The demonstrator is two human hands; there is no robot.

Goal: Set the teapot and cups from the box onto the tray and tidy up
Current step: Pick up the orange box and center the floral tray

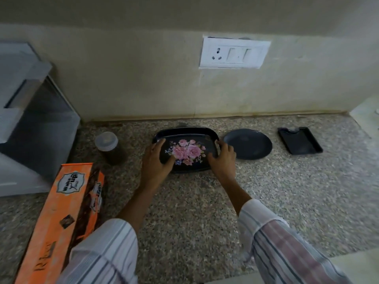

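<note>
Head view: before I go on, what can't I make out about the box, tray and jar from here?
- Orange box: shut, lower end cut off by the frame edge; contents unseen.
- Tray: near corners covered by left hand and right hand; whether it's lifted, unclear.
- Jar: dark, dim; contents unreadable.
- Box's small print: blurred.

I saw a speckled granite counter (205, 212) under dim light. A white switchboard (233, 53) sat on the beige wall (123, 78).
</note>
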